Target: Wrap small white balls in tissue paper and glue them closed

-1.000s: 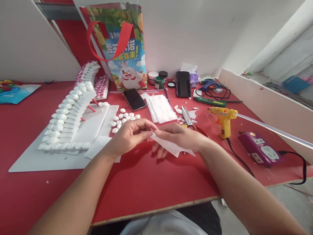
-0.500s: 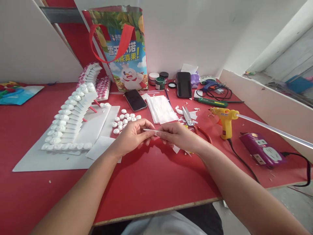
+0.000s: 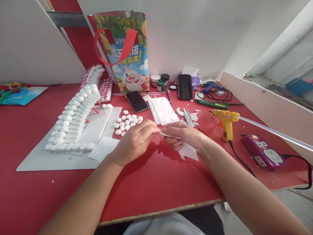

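My left hand (image 3: 140,140) pinches its fingertips together at the tip of a narrow folded white paper strip (image 3: 170,135). Thumb and fingers of my right hand (image 3: 181,135) are closed on the same strip, and the two hands meet over the front of the red table (image 3: 151,189). Below my right palm a white paper piece (image 3: 190,152) shows; I cannot tell whether it belongs to the strip. Left of my hands lie several small white paper rosettes (image 3: 126,122). A stack of white paper sheets (image 3: 162,110) lies just beyond my fingers.
At left, a curved white rosette-trimmed model (image 3: 70,120) stands on a white board (image 3: 31,161). Scissors (image 3: 188,117), a yellow glue gun (image 3: 226,122) and a purple power socket (image 3: 262,151) sit right. Behind are a phone (image 3: 137,101), paint jars (image 3: 161,85) and a printed bag (image 3: 129,52).
My left hand has turned so its back faces up, and both hands have shifted slightly right. The strip now lies mostly along my right hand, and more white paper shows beneath it.
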`<state>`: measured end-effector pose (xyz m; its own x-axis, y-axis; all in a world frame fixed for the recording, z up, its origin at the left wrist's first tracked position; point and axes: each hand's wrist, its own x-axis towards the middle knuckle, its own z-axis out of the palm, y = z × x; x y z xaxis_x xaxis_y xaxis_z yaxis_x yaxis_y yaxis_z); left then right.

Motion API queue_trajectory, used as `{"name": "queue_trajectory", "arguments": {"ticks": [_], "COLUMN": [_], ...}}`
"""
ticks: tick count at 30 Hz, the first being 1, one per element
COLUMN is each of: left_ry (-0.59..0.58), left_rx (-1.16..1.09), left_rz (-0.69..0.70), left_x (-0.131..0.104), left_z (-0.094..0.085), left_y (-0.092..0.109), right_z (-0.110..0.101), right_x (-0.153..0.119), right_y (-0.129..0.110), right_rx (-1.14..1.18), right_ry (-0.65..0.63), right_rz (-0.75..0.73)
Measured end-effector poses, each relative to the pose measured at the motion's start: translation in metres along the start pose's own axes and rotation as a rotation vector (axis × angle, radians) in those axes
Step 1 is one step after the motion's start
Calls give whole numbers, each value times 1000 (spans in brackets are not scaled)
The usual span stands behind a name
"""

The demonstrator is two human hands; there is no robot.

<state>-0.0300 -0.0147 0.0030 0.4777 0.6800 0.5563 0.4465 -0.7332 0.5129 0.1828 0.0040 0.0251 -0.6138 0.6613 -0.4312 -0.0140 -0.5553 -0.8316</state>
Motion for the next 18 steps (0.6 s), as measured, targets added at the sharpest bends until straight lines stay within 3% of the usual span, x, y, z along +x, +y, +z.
{"name": "queue_trajectory", "arguments": {"ticks": [3, 6, 8, 10, 11, 14, 18], "left_ry": [-8, 12, 49, 63, 30, -223, -342], "left_rx": [89, 10, -168, -438, -599, -920, -763], "left_rz": [-7, -58, -196, -429, -549, -773, -752], "left_x": [0, 1, 1, 2, 3, 5, 4], "left_z": [3, 7, 9, 8, 7, 3, 2], "left_y": [2, 4, 5, 4, 3, 2, 4], "right_z": [2, 5, 8, 11, 12, 14, 12], "right_x": [3, 5, 3, 0, -2, -5, -5], "right_y": [0, 1, 2, 4, 5, 8, 10], "right_rx": [78, 63, -92, -403, -586, -968, -1079], "right_ry": [-13, 27, 119, 241, 290, 348, 337], "right_rz": [56, 45, -61, -235, -319, -494, -496]}}
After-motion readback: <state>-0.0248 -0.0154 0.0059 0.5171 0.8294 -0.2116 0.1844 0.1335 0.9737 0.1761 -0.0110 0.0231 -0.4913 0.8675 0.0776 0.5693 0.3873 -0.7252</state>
